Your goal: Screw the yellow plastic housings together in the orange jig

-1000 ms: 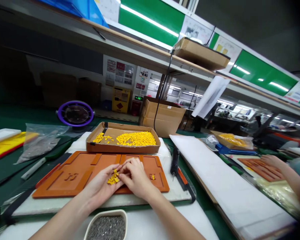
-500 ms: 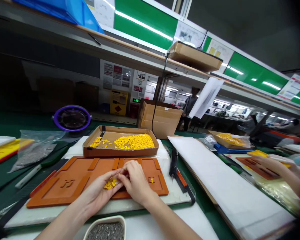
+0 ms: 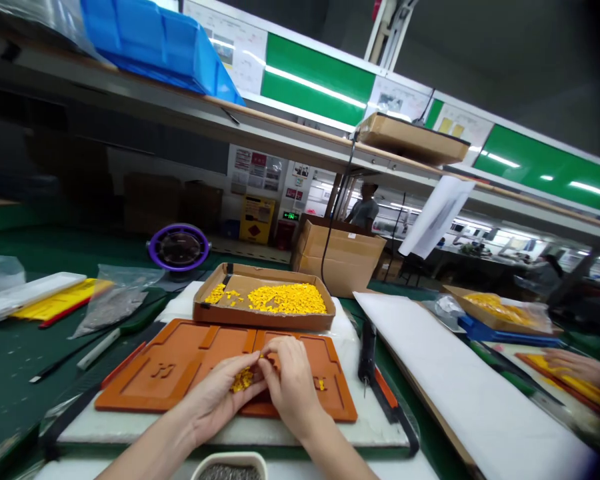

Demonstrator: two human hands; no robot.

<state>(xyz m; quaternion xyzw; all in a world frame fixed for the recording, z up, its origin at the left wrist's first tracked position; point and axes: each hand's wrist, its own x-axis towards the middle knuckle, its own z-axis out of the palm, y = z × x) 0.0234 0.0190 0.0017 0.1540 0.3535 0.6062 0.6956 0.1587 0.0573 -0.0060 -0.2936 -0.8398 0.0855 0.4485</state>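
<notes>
My left hand (image 3: 215, 397) is turned palm up and cupped around a small heap of yellow plastic pieces (image 3: 242, 379). My right hand (image 3: 294, 383) meets its fingertips, with thumb and fingers pinched together; a speck of yellow shows there, mostly hidden. Both hands are over an orange-brown fixture board (image 3: 130, 398) with shallow recesses. One small yellow piece (image 3: 321, 385) sits in the cutout at its right side. Behind the board stands a shallow cardboard tray (image 3: 265, 320) with many loose yellow pieces (image 3: 287, 298).
A dark electric screwdriver (image 3: 367, 353) lies right of the board. At the bottom edge is a pale container (image 3: 230, 458) of small grey metal parts. A plastic bag (image 3: 113, 300) and a purple-rimmed round device (image 3: 179, 247) are left. A co-worker's hand (image 3: 580, 367) works far right.
The camera view has swung, so the bench appears farther right and slightly lower. My hands stay together over the board, the right fingers still at the left fingertips. The co-worker's hand has shifted.
</notes>
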